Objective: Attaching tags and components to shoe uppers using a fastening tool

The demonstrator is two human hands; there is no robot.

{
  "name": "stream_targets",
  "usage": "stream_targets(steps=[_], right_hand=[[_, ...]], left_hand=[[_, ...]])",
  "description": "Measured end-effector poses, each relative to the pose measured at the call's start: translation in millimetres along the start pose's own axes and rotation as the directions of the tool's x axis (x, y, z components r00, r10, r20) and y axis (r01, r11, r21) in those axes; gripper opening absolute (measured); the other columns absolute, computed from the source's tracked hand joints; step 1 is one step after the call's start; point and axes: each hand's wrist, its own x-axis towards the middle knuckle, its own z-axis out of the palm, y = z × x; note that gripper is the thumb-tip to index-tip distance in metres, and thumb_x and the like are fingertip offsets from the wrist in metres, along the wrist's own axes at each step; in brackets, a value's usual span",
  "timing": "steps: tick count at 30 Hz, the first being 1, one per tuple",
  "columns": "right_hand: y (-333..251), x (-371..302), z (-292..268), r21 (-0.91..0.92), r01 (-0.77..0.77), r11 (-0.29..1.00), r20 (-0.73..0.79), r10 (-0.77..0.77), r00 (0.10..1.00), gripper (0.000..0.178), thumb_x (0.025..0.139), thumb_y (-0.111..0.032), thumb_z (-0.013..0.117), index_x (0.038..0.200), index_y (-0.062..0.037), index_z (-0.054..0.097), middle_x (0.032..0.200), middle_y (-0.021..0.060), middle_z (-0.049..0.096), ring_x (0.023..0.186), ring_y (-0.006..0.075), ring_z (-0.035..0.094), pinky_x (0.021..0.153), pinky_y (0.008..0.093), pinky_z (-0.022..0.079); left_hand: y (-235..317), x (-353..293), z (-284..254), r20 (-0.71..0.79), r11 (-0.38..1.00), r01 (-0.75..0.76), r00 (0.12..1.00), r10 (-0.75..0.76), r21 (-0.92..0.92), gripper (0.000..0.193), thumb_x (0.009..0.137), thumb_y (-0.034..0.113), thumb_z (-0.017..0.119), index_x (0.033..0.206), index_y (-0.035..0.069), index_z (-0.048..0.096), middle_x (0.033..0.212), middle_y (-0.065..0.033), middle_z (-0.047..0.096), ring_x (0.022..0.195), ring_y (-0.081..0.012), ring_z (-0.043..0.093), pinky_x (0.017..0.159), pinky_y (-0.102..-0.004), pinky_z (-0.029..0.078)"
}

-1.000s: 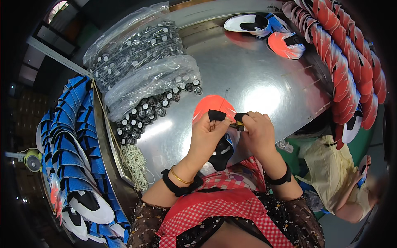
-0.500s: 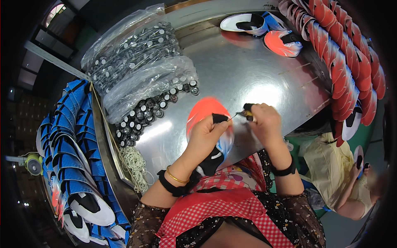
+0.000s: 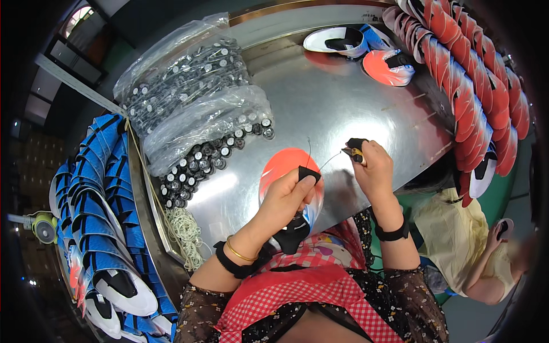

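An orange, white and blue shoe upper (image 3: 284, 162) with a black lining stands at the table's near edge, partly behind my left hand (image 3: 290, 194). That hand is closed in a pinch against it, with black material wrapped at the fingertips. Two thin dark strands rise from the pinch: one points up, the other curves toward my right hand (image 3: 374, 166). My right hand is closed around a small yellow-and-black hand tool (image 3: 357, 155). The tool's tip is close to the curved strand; whether they touch I cannot tell. Black material also covers a right fingertip.
Clear plastic bags (image 3: 189, 86) of small black-and-white round parts lie at the left, with loose parts (image 3: 197, 166) beside them. A cord bundle (image 3: 186, 231) hangs near the left edge. Stacked uppers flank the metal table (image 3: 320, 103), blue (image 3: 100, 211) and orange (image 3: 463, 97). Another person (image 3: 486, 257) is at the right.
My right hand has moved slightly right, away from my left hand, and the tool has come apart from the left fingertips. The strands now show plainly. The shoe upper has shifted slightly downward.
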Motion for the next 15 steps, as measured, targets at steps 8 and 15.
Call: stream_targets(steps=[8,15], right_hand=[[-31,11,-4,0.208,-0.064,0.976,0.033,0.059,0.998,0.018,0.072,0.001,0.068,0.088,-0.0018,0.063,0.074,0.0128,0.060,0.067,0.0292,0.059,0.058,0.0343,0.046],[-40,13,-7,0.267,-0.090,0.959,0.080,0.071,0.994,0.017,0.072,0.002,0.067,0.088,-0.0022,0.063,0.074,0.0118,0.060,0.066,0.0266,0.060,0.058,0.0327,0.046]], left_hand=[[30,7,12,0.028,0.979,-0.199,0.979,0.200,-0.047,0.028,0.099,0.024,0.041,0.095,0.002,0.058,0.071,-0.0001,0.056,0.064,-0.0074,0.052,0.061,-0.0224,0.044],[37,8,13,0.020,0.987,-0.160,0.987,0.160,-0.007,0.030,0.099,0.024,0.041,0.091,0.001,0.059,0.065,-0.0008,0.055,0.060,-0.0076,0.052,0.059,-0.0221,0.043]])
